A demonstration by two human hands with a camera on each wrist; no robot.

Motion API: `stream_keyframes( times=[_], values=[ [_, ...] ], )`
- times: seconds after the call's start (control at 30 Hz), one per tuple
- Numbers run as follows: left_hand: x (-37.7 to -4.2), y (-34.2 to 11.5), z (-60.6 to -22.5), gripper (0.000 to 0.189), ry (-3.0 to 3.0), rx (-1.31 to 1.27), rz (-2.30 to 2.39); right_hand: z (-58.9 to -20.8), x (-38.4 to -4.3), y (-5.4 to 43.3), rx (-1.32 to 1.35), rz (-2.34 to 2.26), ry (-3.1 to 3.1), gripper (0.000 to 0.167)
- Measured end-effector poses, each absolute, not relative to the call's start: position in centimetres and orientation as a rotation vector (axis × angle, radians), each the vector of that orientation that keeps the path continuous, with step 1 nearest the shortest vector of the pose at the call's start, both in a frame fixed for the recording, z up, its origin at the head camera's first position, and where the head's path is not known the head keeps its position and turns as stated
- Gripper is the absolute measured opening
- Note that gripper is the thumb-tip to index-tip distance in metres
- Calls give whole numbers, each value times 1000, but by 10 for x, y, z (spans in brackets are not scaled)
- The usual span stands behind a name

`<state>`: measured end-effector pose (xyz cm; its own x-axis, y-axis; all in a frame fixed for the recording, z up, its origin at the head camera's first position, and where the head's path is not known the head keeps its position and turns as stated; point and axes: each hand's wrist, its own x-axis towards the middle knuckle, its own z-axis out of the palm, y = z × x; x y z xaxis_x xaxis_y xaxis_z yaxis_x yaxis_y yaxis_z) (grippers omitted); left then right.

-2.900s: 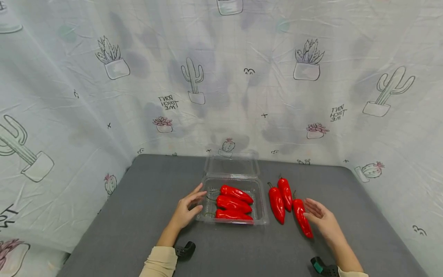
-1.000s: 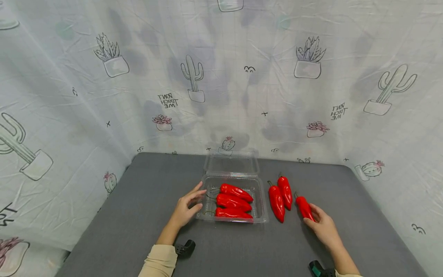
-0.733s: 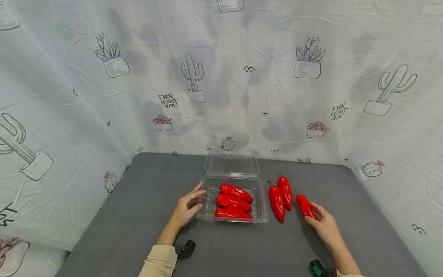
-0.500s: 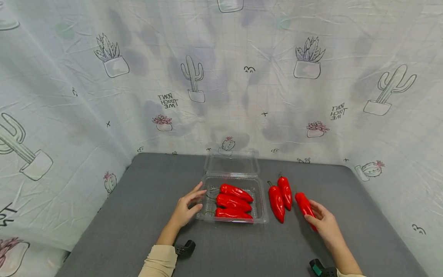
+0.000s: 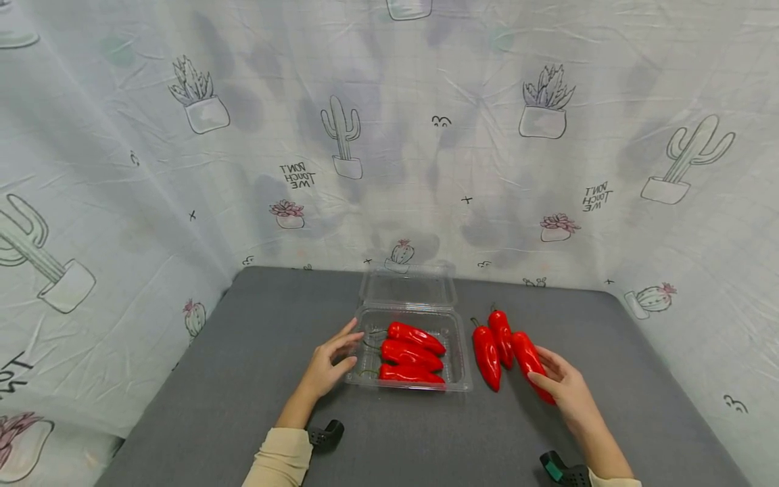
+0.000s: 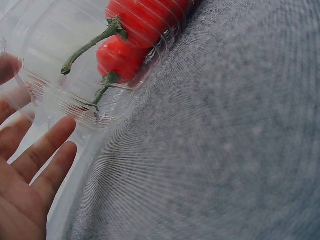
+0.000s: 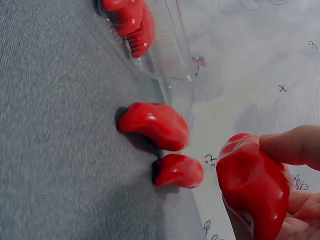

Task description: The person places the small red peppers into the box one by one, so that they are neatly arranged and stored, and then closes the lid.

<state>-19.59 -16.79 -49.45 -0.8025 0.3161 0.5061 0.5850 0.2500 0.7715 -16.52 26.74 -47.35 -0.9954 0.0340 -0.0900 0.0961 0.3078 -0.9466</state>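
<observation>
My right hand [image 5: 569, 387] grips a red pepper [image 5: 528, 362] between thumb and fingers, raised off the grey table in the right wrist view [image 7: 252, 185]. Two more red peppers, a nearer one [image 5: 487, 357] and a farther one [image 5: 500, 335], lie on the table to its left. A clear plastic clamshell box [image 5: 459, 352] stands open with three red peppers [image 5: 410, 356] side by side inside, green stems pointing left. My left hand [image 5: 328, 365] has its fingers spread and relaxed at the box's left wall, its fingertips right at the rim in the left wrist view.
The box's hinged lid [image 5: 408, 287] leans back at the far side. Behind the grey table [image 5: 286, 318] hangs a pale curtain [image 5: 414, 155] printed with potted cacti. A black wrist device [image 5: 326, 435] shows below the left hand.
My right hand has taken hold of the rightmost pepper, lifted it and shifted it slightly left towards the two loose ones. The left hand has stayed at the box.
</observation>
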Motion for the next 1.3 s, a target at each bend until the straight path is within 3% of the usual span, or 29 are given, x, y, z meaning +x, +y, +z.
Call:
stream_keyframes(
  times=[0.43, 1.3],
  values=[
    [-198, -167, -494, 39, -2259, -858, -1591, -472, -165, 252, 10, -2055, 2225, 63],
    [-197, -168, -495, 39, -2268, -837, -1596, -466, -179, 204, -239, -1922, 2127, 62]
  ],
)
